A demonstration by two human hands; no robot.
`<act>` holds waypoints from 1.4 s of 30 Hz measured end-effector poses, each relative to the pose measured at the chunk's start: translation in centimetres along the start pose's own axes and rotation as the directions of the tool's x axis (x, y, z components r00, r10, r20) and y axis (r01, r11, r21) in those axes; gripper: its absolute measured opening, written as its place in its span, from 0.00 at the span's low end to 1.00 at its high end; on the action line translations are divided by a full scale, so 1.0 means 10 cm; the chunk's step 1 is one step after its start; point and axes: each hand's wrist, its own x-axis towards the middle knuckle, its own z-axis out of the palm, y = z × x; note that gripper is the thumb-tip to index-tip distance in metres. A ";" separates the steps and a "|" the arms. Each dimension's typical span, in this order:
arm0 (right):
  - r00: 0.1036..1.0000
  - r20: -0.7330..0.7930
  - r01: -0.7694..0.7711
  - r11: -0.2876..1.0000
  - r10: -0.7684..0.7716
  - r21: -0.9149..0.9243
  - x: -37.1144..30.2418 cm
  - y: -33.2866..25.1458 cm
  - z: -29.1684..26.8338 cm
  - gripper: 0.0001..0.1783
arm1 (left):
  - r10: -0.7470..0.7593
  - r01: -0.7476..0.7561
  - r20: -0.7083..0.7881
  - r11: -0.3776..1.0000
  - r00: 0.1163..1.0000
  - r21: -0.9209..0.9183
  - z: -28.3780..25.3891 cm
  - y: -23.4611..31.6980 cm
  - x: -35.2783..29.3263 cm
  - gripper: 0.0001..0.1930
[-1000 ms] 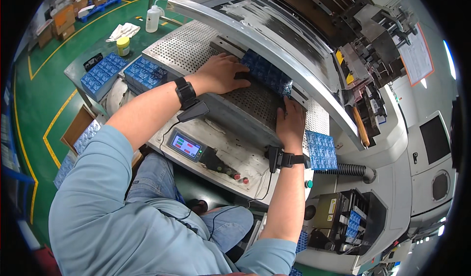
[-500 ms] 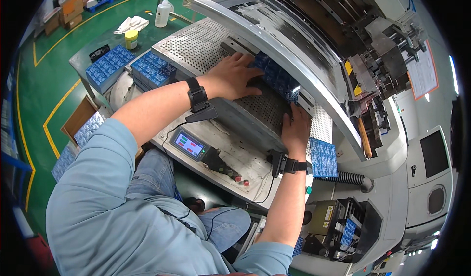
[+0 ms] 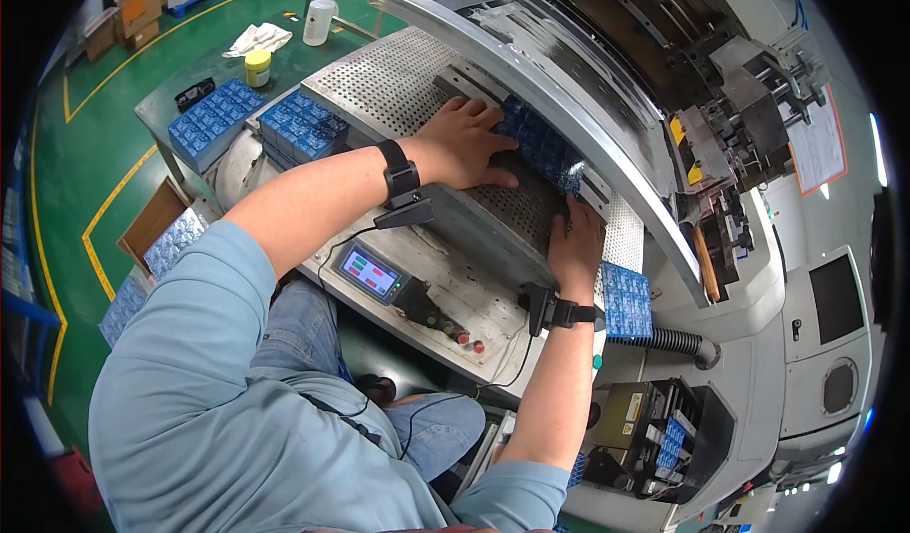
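A blue printed circuit board panel (image 3: 540,146) lies on the perforated metal table, partly hidden under a tilted metal screen frame (image 3: 531,73). At the panel's left end rests my left hand (image 3: 464,144), its fingers spread and the tips by the board's edge. My right hand (image 3: 575,249) lies at the panel's near right corner, fingers stretched out, with the tips touching or very close to it. Neither hand is wrapped round anything. The far side of the panel is hidden by the frame.
Stacks of blue boards (image 3: 303,126) stand at the left, near a yellow-lidded jar (image 3: 257,69), a white cloth (image 3: 258,40) and a squeeze bottle (image 3: 320,21). A small touch screen (image 3: 370,272) sits before me. More blue boards (image 3: 626,301) lie at the right, by a black hose (image 3: 673,345).
The view has shifted slightly. Both hands stay at the panel in nearly the same places, and the panel shows no clear movement.
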 end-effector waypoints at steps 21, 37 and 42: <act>0.888 0.369 -0.407 0.844 0.275 0.350 -2.07 0.05 -0.73 0.14 | -0.456 0.465 -0.535 0.876 0.712 -0.128 -0.81 -2.11 -1.14 0.21; 0.675 -0.055 -0.723 0.644 0.736 -0.249 -2.42 1.97 0.02 0.20 | -0.536 0.539 -0.055 0.842 0.842 0.041 -0.32 -1.89 -1.24 0.16; 0.706 -0.016 -0.692 0.686 0.708 -0.224 -2.33 1.92 -0.13 0.21 | -0.347 0.353 -0.082 0.933 0.934 0.072 -0.17 -2.39 -1.34 0.15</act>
